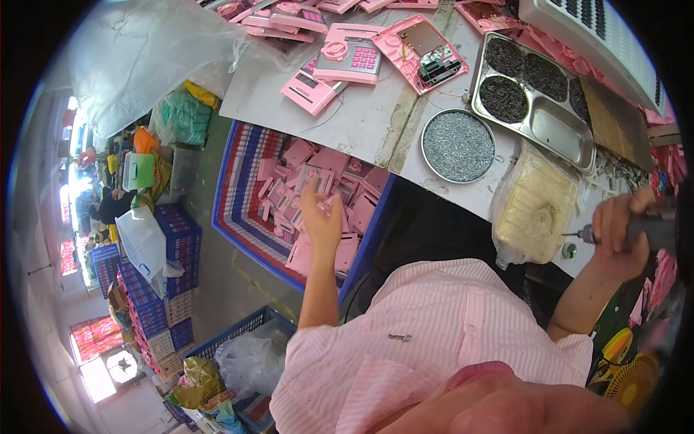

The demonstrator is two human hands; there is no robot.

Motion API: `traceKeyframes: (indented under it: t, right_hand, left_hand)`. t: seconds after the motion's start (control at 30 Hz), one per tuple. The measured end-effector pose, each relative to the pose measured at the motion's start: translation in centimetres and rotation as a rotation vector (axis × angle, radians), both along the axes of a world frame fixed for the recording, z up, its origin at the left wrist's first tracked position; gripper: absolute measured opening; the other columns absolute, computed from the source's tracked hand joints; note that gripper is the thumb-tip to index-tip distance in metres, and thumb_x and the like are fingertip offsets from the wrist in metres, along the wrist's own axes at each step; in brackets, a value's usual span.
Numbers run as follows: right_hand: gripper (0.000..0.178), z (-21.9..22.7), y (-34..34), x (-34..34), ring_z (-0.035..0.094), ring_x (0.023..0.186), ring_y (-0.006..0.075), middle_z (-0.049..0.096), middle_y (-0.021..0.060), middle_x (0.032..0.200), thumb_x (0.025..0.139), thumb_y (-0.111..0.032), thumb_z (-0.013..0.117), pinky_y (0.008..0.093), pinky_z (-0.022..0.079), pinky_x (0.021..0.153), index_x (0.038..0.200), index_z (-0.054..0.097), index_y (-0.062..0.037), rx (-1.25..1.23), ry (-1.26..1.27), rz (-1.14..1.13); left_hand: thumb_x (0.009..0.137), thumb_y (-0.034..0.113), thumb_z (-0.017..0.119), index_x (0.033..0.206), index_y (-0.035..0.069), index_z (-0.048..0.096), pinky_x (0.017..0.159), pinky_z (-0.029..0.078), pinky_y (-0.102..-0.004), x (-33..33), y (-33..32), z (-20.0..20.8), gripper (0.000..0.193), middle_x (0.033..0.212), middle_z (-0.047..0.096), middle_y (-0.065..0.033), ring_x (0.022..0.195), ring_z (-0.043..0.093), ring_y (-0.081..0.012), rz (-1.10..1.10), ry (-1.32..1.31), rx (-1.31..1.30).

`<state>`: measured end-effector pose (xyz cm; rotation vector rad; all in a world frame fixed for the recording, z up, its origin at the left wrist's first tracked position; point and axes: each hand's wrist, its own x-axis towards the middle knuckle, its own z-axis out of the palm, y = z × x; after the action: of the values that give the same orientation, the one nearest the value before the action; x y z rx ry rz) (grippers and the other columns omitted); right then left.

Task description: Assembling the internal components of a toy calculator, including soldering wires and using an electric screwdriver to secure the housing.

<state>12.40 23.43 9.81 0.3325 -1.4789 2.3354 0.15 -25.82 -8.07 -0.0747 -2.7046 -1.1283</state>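
Observation:
My left hand (322,220) is over a lined crate (225,189) of pink plastic panels (331,160), many with grey keypads. Its fingers look apart, and I see nothing held between them. On the right side, my right hand (620,226) is wrapped round a grey electric screwdriver (645,233), whose thin bit points left over the table edge. Across the table (289,123) lie a pink keypad panel (354,54) and an upturned pink panel (421,54) with a black part and wires fitted in it.
A round dish of small silver screws (458,145) sits beside a steel compartment tray (560,124) holding dark screws. Nearer me is a bagged yellowish block (535,206). Stacked boxes (155,304) and a blue basket (256,318) with plastic bags stand at the left.

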Motion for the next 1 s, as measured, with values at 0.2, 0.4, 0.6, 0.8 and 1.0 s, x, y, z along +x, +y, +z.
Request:
traceKeyframes:
  t: [0.2, 0.4, 0.6, 0.8, 1.0]
  right_hand:
    - [0.069, 0.7, -1.5, -1.1, 0.054, 0.068, 0.0116, 0.057, 0.0031, 0.082, 0.09, -0.033, 0.072, 0.0291, 0.045, 0.072, 0.143, 0.04, 0.0001, 0.248, -0.178, -0.267]
    - [0.072, -1.7, -0.6, 2.0, 0.053, 0.128, 0.0277, 0.053, 0.0227, 0.139, 0.087, -0.007, 0.071, 0.0447, 0.046, 0.105, 0.15, 0.037, 0.0007, 0.613, -0.12, -0.919]
    - [0.042, -3.3, 3.0, 5.7, 0.059, 0.119, 0.0265, 0.062, 0.0198, 0.129, 0.099, -0.01, 0.055, 0.0418, 0.048, 0.102, 0.139, 0.052, 0.002, 0.53, 0.011, -0.891]
    - [0.059, -4.5, 3.3, -2.5, 0.058, 0.122, 0.019, 0.061, 0.0129, 0.137, 0.109, -0.046, 0.035, 0.036, 0.047, 0.103, 0.142, 0.053, 0.0001, 0.14, -0.453, -0.019]
    - [0.048, -7.1, 0.5, 0.3, 0.063, 0.111, 0.0152, 0.065, 0.0117, 0.127, 0.104, -0.027, 0.053, 0.0304, 0.052, 0.098, 0.141, 0.053, 0.0043, 0.022, -0.481, 0.228]
  left_hand:
    - [0.098, 0.037, 0.059, 0.104, -0.006, 0.071, 0.077, 0.057, -0.0393, -17.1, 17.6, 7.6, 0.045, 0.088, 0.074, -0.0225, 0.085, 0.073, -0.0319, -0.354, -0.375, -0.009]
    - [0.092, 0.037, 0.061, 0.091, -0.005, 0.074, 0.085, 0.052, -0.0514, -25.1, 22.2, 5.0, 0.043, 0.092, 0.07, -0.0303, 0.092, 0.069, -0.0451, -0.25, -0.119, -0.356]
    - [0.097, 0.029, 0.061, 0.114, 0.008, 0.071, 0.073, 0.054, -0.0442, -20.3, 22.9, 16.0, 0.029, 0.093, 0.074, -0.0171, 0.084, 0.07, -0.0377, -0.488, 0.348, -0.128]
    - [0.085, 0.006, 0.069, 0.116, 0.012, 0.072, 0.078, 0.053, -0.0373, -11.2, 29.6, 24.7, 0.032, 0.095, 0.071, -0.0099, 0.09, 0.068, -0.029, -1.438, 0.525, -0.359]
    - [0.078, 0.005, 0.071, 0.104, 0.012, 0.072, 0.076, 0.054, -0.0408, -5.0, 34.8, 22.4, 0.027, 0.094, 0.069, -0.0077, 0.09, 0.066, -0.0306, -1.718, 0.436, -0.446]
